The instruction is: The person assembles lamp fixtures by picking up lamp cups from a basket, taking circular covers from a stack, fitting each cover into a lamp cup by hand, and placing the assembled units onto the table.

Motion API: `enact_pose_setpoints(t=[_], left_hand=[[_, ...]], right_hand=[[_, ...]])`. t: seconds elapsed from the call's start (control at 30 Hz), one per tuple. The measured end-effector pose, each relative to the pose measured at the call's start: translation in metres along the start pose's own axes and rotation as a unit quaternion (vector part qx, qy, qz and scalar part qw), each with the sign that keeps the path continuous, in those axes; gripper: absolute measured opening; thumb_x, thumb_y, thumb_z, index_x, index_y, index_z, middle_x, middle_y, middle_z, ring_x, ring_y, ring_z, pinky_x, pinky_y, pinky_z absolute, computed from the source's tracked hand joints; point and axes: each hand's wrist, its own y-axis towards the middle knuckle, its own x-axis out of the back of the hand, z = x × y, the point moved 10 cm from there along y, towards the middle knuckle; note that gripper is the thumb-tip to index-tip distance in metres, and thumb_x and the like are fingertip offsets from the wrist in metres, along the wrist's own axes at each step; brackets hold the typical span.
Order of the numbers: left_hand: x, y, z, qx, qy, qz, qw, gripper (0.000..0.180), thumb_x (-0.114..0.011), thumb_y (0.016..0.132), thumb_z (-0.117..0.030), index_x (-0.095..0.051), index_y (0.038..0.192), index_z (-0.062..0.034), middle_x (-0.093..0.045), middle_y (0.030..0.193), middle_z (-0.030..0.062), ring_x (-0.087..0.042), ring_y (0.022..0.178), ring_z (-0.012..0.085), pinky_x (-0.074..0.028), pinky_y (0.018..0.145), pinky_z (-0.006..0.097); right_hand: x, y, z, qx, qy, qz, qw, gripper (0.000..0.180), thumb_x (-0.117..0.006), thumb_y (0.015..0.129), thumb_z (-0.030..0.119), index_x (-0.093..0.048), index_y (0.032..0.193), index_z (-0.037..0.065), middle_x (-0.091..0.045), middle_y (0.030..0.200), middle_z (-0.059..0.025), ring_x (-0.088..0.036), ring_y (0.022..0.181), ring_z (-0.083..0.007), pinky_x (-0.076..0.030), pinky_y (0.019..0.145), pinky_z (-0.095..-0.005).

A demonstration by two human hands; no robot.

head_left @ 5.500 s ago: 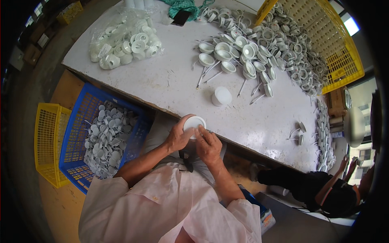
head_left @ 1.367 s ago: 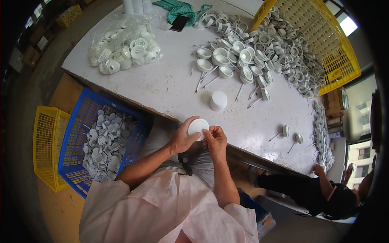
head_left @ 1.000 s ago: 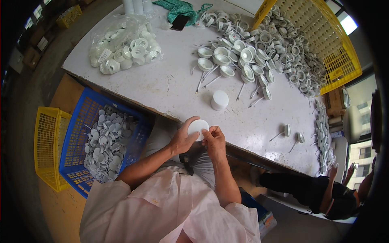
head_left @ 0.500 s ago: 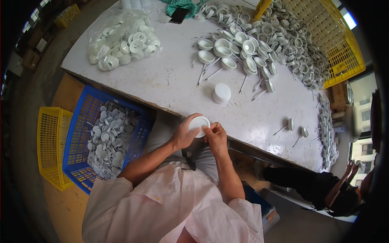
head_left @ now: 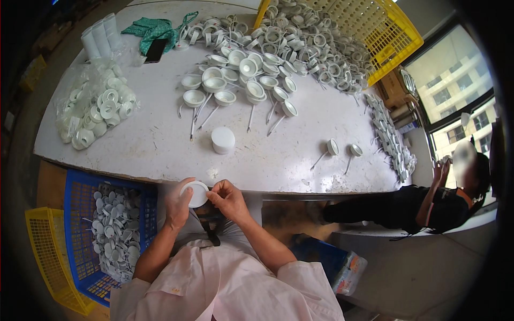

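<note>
White disc (head_left: 195, 193) at seven o'clock from the white cylinder (head_left: 223, 140), left hand (head_left: 177, 201) curled around it, right hand (head_left: 229, 200) pinching its three-o'clock rim, all nearer nine o'clock in view than before

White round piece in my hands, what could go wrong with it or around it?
The white round piece, in the left hand with the right hand at its rim, might fall off the table's front edge if it slips. The white cylinder standing nearby could get knocked over. The heaped wired cups might snag each other's leads.
</note>
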Motion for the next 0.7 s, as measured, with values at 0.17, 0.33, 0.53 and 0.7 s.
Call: enact_pose_setpoints(t=[0.17, 0.33, 0.53, 0.7], left_hand=[[0.117, -0.016, 0.032, 0.000, -0.121, -0.120, 0.985, 0.036, -0.051, 0.095, -0.021, -0.052, 0.123, 0.0018, -0.061, 0.116, 0.0148, -0.058, 0.102, 0.0209, -0.046, 0.088, 0.032], [0.294, -0.105, 0.125, 0.168, -0.053, -0.359, 0.917, 0.052, -0.042, 0.098, -0.039, -0.041, 0.136, -0.0039, -0.047, 0.131, 0.0169, -0.049, 0.118, 0.0291, -0.050, 0.084, 0.039], [0.455, -0.220, 0.264, 0.260, 0.015, -0.469, 0.844, 0.052, -0.051, 0.095, -0.025, -0.033, 0.141, -0.0092, -0.031, 0.144, 0.0155, -0.043, 0.123, 0.0350, -0.051, 0.085, 0.045], [0.490, -0.262, 0.298, 0.323, -0.006, -0.539, 0.778, 0.054, -0.055, 0.091, -0.013, -0.034, 0.141, -0.0098, -0.031, 0.143, 0.0158, -0.044, 0.121, 0.0356, -0.054, 0.082, 0.045]], right_hand=[[0.155, 0.003, 0.068, 0.126, -0.233, -0.282, 0.922, 0.022, -0.066, 0.085, 0.022, -0.058, 0.086, 0.001, -0.063, 0.077, -0.0085, -0.058, 0.065, -0.0165, -0.047, 0.064, -0.0300], [0.339, -0.031, 0.114, 0.109, -0.471, -0.556, 0.676, 0.025, -0.065, 0.082, 0.025, -0.060, 0.090, 0.002, -0.061, 0.086, -0.0142, -0.060, 0.084, -0.0281, -0.047, 0.072, -0.0400], [0.450, -0.057, 0.093, -0.170, -0.531, -0.598, 0.576, 0.033, -0.060, 0.085, 0.031, -0.064, 0.106, 0.007, -0.060, 0.104, -0.0181, -0.059, 0.102, -0.0345, -0.048, 0.087, -0.0433], [0.479, -0.080, 0.065, -0.202, -0.491, -0.574, 0.623, 0.027, -0.058, 0.086, 0.028, -0.064, 0.101, 0.006, -0.065, 0.099, -0.0173, -0.062, 0.096, -0.0359, -0.049, 0.083, -0.0448]])
